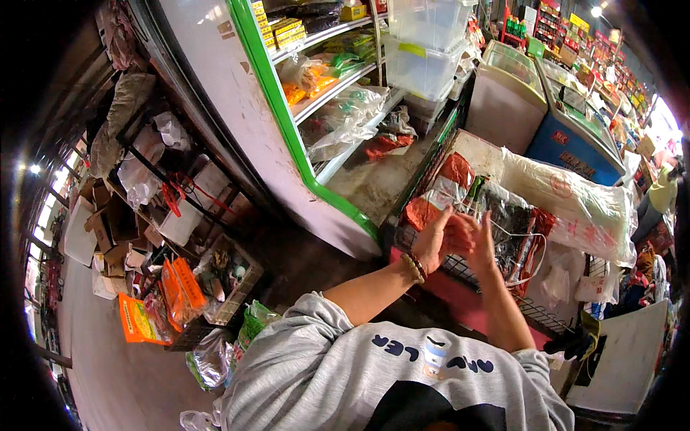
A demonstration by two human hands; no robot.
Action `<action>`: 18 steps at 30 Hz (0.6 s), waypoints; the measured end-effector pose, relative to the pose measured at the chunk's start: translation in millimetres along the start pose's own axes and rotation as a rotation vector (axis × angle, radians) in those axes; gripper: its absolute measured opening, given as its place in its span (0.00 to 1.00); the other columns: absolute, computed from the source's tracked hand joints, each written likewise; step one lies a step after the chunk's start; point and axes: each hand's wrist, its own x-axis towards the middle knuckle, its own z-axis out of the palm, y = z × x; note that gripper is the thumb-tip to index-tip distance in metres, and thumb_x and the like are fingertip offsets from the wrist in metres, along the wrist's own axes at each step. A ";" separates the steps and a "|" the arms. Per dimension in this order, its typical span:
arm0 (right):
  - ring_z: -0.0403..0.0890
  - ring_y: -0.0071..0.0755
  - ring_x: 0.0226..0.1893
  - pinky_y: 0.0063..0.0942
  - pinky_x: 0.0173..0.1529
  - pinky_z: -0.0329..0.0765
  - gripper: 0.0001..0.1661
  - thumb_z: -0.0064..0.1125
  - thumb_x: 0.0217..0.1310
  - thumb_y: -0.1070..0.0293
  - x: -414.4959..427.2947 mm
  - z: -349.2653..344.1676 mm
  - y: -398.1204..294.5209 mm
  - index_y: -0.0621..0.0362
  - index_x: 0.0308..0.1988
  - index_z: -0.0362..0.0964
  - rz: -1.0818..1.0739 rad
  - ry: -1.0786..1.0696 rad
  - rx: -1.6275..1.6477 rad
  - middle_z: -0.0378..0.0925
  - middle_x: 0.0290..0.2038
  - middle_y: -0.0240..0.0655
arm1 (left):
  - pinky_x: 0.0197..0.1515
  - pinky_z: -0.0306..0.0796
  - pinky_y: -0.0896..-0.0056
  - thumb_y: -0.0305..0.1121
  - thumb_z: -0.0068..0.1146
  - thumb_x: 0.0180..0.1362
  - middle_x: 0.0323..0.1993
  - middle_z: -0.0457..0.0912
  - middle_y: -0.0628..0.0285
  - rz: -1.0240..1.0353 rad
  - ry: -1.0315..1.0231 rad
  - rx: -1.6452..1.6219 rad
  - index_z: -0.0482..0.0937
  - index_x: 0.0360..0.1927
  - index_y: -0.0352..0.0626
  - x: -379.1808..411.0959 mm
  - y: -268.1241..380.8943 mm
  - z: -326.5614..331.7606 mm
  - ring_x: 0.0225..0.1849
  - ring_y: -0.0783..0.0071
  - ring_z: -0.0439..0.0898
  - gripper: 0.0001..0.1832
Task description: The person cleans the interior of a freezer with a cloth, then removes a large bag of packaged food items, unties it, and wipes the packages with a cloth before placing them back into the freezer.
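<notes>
My left hand (431, 245), with a beaded bracelet (414, 268) at its wrist, is raised before my chest. Facing it closely is my right hand (480, 245), thumb up and apart from its fingers. The fingertips overlap in view, so I cannot tell whether the hands touch; nothing shows held in either. Behind and below them, a black wire basket (544, 318) bears a dark plastic-wrapped pack (504, 210) with a loose white strap (543, 253). A red and white bag (418, 213) lies just beyond my left hand. A large white plastic package (571, 204) rests to the right.
A green-edged display fridge (307, 167) with shelved bagged goods stands ahead left. Clear plastic bins (426, 64) are stacked beyond it, beside chest freezers (571, 140). Crates with orange packets (180, 288) and cardboard boxes (110, 226) lie at left. A person (660, 186) is at far right.
</notes>
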 end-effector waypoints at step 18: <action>0.74 0.32 0.40 0.30 0.48 0.66 0.25 0.33 0.66 0.50 1.3 109.9 -21.3 0.62 0.43 0.64 -0.541 -0.102 -0.595 0.70 0.41 0.38 | 0.40 0.69 0.58 0.30 0.46 0.51 0.27 0.78 0.53 1.109 0.467 1.842 0.80 0.24 0.41 90.0 112.4 -91.7 0.34 0.50 0.75 0.10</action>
